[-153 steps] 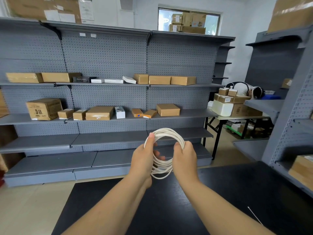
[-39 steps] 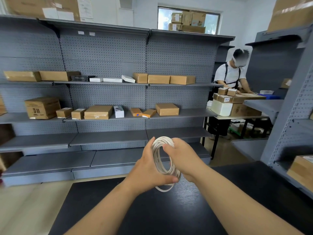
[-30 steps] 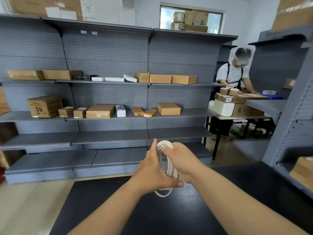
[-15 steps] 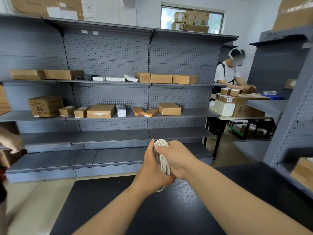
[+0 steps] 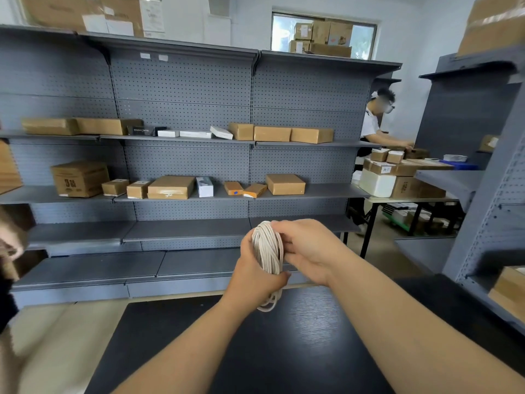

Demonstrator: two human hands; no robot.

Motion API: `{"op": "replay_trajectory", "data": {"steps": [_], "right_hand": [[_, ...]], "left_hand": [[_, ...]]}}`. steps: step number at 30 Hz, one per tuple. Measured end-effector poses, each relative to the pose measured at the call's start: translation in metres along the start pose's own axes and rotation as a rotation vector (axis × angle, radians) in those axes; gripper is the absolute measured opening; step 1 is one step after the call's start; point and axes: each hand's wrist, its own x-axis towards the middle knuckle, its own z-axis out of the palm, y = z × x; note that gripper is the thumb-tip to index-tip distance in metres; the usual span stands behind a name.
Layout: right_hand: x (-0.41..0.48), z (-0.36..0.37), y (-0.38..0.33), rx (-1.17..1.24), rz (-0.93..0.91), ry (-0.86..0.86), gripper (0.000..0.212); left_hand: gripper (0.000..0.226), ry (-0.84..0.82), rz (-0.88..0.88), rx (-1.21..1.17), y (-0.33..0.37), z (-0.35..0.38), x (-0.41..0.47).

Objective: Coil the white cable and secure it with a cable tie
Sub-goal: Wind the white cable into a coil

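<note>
The white cable (image 5: pixel 268 250) is wound into a tight coil, squeezed flat and held upright above the far edge of the black table (image 5: pixel 284 345). My left hand (image 5: pixel 254 275) grips the coil from the left, with the thumb curled under it. My right hand (image 5: pixel 308 250) grips it from the right, fingers curled over the top strands. A few loops hang out below my left hand. No cable tie is in view.
Grey pegboard shelving (image 5: pixel 184 166) with several cardboard boxes stands beyond the table. Another shelf unit (image 5: pixel 488 194) is at the right. A person (image 5: pixel 375 123) works at a folding table at the back right. Someone's blurred hand (image 5: pixel 8 245) shows at the left edge.
The open ring of cable has been turned edge-on and squeezed into a flat, tight bundle between both hands. The person at the back right has leaned over their table.
</note>
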Motion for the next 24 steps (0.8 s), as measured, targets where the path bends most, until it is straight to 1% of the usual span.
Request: {"op": "replay_trajectory", "data": {"steps": [2, 4, 6, 7, 8, 10, 13, 14, 17, 19, 21, 24], "right_hand": [[-0.003, -0.004, -0.005, -0.019, -0.035, -0.008, 0.017], [-0.005, -0.010, -0.009, -0.149, -0.088, 0.032, 0.014], [-0.002, -0.016, -0.005, -0.309, -0.147, 0.080, 0.008], [-0.002, -0.018, -0.002, -0.373, -0.173, 0.092, 0.016], [-0.001, -0.019, 0.002, -0.411, -0.194, 0.102, 0.028], [0.000, -0.021, 0.010, -0.419, -0.199, 0.103, 0.045], [0.001, -0.020, 0.020, -0.363, -0.185, 0.044, 0.058], [0.002, -0.018, 0.022, -0.342, -0.180, 0.016, 0.058], [0.003, -0.015, 0.025, -0.316, -0.181, -0.083, 0.036], [0.003, -0.013, 0.027, -0.306, -0.172, -0.119, 0.024], [0.003, -0.012, 0.030, -0.275, -0.142, -0.116, 0.019], [0.004, -0.010, 0.036, -0.257, -0.136, -0.103, 0.014]], "left_hand": [[0.074, 0.018, -0.065, -0.041, 0.001, 0.000, 0.001], [0.060, 0.025, -0.138, -0.133, 0.002, 0.000, 0.001], [0.048, 0.021, -0.173, -0.235, 0.002, 0.000, 0.002], [0.043, 0.015, -0.176, -0.275, 0.001, -0.001, 0.003], [0.040, 0.005, -0.178, -0.312, 0.000, -0.001, 0.004], [0.039, -0.029, -0.182, -0.384, 0.000, -0.002, 0.006], [0.044, -0.088, -0.178, -0.420, -0.002, -0.004, 0.005], [0.043, -0.120, -0.173, -0.401, -0.002, -0.004, 0.005], [0.038, -0.204, -0.181, -0.326, -0.005, -0.004, 0.002], [0.029, -0.210, -0.203, -0.279, -0.007, -0.003, -0.001], [0.024, -0.212, -0.217, -0.233, -0.008, -0.002, -0.003], [0.031, -0.223, -0.245, -0.225, -0.009, -0.003, -0.006]]}}
